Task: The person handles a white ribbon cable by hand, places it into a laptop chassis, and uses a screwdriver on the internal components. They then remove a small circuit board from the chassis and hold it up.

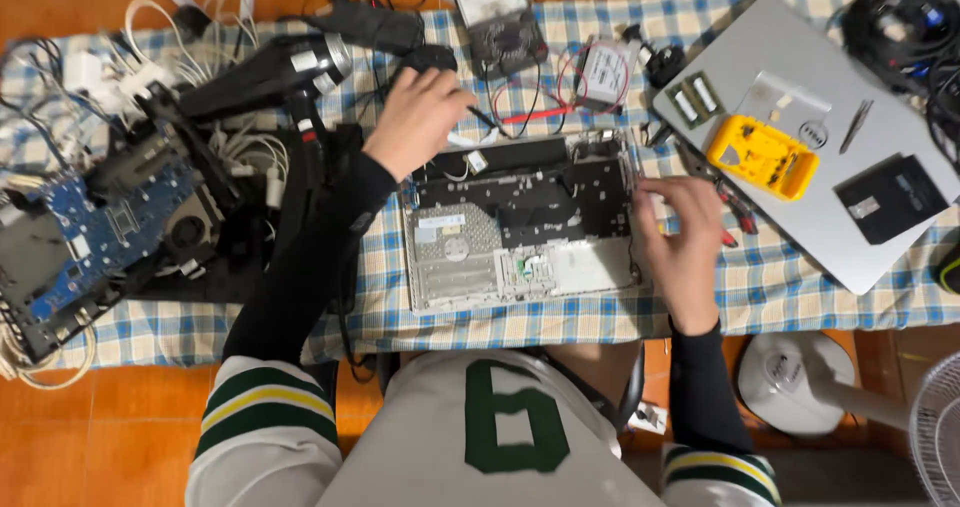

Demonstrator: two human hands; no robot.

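My left hand (415,117) has its fingers curled together round a thin dark tool (480,117) — a screwdriver, by its slim shaft — with the tip angled down toward the top edge of the opened laptop base (520,222); my right hand (680,237) rests at the base's right edge, fingers loosely bent and touching the metal there, gripping nothing that I can make out, though motion blur hides the fingertips. The base lies in front of me on the blue checked cloth (760,287), insides up, dark sheet above and pale bare metal below.

To do this well, I judge I should keep the right hand steadying the frame so it cannot slide, and hold the tool upright on its mark before turning; a slanted tip could slip onto the thin cables near that edge.

Further out: a yellow multimeter (762,155) on a closed silver laptop (800,137) to the right; a blue circuit board (95,222) and a black heat gun (265,72) to the left; red leads (540,117) just beyond the base.
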